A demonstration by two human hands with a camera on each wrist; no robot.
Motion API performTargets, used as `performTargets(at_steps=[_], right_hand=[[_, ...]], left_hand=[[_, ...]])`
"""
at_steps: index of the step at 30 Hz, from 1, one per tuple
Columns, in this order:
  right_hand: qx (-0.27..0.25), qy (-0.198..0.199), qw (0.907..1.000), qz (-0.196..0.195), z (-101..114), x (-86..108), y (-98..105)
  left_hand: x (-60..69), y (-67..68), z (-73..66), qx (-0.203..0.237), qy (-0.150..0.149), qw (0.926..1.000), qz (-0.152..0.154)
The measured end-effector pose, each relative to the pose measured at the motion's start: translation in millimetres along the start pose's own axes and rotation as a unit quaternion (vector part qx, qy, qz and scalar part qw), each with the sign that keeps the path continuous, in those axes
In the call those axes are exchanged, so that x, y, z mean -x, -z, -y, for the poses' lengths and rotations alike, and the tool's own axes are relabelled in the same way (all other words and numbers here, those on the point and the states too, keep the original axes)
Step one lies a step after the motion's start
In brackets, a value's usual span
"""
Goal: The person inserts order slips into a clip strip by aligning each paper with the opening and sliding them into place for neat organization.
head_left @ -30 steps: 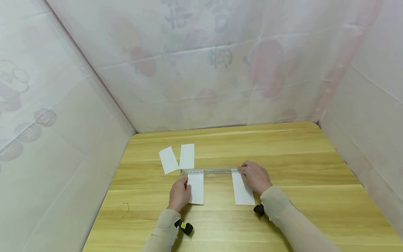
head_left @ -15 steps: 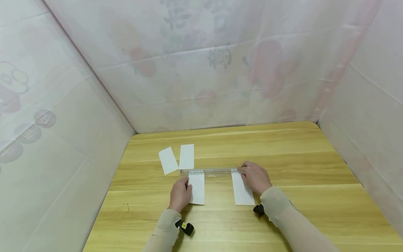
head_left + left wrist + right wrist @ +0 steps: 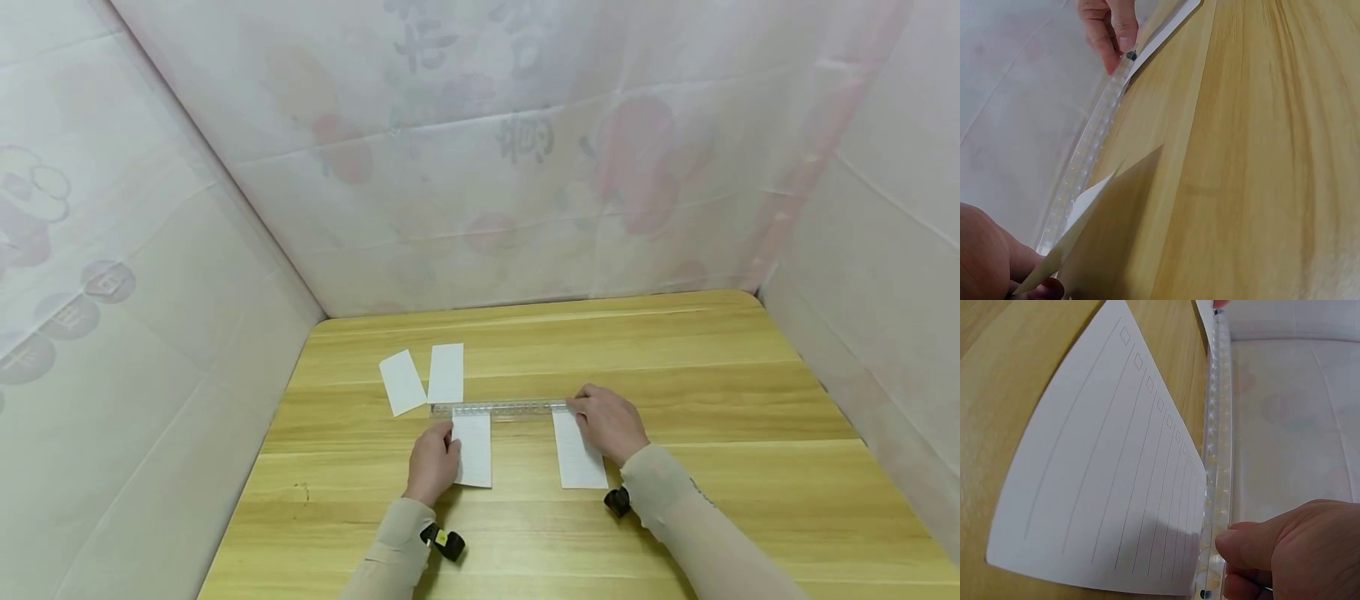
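A clear plastic strip (image 3: 517, 407) with a row of rounded bumps lies across the table. At its right end, my right hand (image 3: 609, 423) pinches it between thumb and fingers, as the right wrist view shows. Beside that hand lies a white card (image 3: 577, 458) printed with lines and small boxes (image 3: 1100, 469), its top edge at the strip. My left hand (image 3: 433, 462) grips the left edge of another white card (image 3: 472, 450), which is tilted up off the table in the left wrist view (image 3: 1088, 200). Whether that card's top edge touches the strip cannot be told.
Two more white cards lie behind the strip's left end: an angled one (image 3: 402, 383) and a straighter one (image 3: 446, 373). The wooden table (image 3: 712, 358) has printed fabric walls (image 3: 480, 183) on its left, back and right sides.
My left hand has shifted slightly to the right, and the card in it has moved along. My right hand and the strip have stayed about where they were.
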State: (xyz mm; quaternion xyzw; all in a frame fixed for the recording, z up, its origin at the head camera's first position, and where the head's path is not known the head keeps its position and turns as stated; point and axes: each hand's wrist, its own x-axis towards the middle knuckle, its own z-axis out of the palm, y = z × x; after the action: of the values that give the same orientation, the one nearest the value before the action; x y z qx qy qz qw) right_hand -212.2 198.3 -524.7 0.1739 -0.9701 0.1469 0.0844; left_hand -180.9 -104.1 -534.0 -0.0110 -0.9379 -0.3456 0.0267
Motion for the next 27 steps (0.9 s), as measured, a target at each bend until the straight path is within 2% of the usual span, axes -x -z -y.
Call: performTargets(at_steps=[15,22,27], right_hand=[[0.007,0.004,1.0000,0.004,-1.4,2.3,-0.4],[0.002,0.000,1.0000,0.001,-1.4,1.8,-0.6],[0.005,0.002,1.0000,-0.001,-1.1,1.4,-1.0]], left_hand=[[-0.2,-7.0,-3.4,0.014,0.012,0.9998,0.000],[-0.2,-9.5,-4.2,0.007,-0.006,0.9999,-0.005],[-0.1,-9.5,-5.8,0.007,-0.007,0.9999,0.002]])
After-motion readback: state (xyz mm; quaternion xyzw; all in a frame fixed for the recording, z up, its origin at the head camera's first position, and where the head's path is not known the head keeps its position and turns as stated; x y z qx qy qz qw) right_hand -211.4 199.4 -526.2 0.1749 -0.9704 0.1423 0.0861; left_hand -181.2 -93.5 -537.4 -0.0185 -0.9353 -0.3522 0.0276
